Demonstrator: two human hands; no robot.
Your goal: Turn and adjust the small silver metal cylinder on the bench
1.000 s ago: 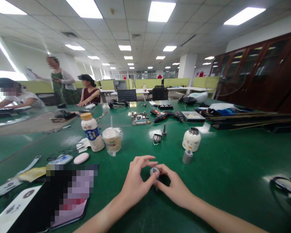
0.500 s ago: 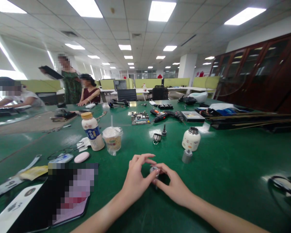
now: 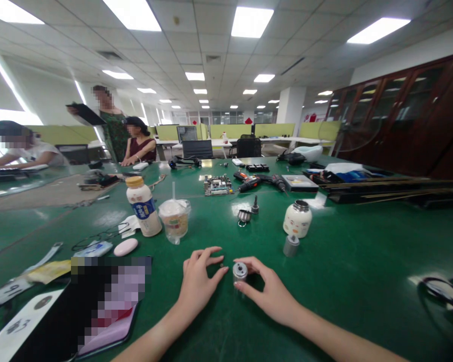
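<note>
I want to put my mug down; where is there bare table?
Bare green tabletop lies right of the white jar, short of the black cable; a smaller patch separates the drink cup from the small metal cup. Crowded: the left, around the bottle and pink oval, and farther back, around the drills.

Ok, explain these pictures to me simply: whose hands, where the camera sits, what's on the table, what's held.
There is no machine here: these are a person's bare hands, seen by a camera worn on their head, looking forward and down. The right hand holds an upright grey metal cylinder with holes in its top. The left hand is apart from it; a tiny dark piece shows by its fingertips, too small to tell whether it's gripped. On the green table stand another metal cylinder, an open cream flask, a lidded drink cup and a milky bottle. Farther off lies a circuit board.
</note>
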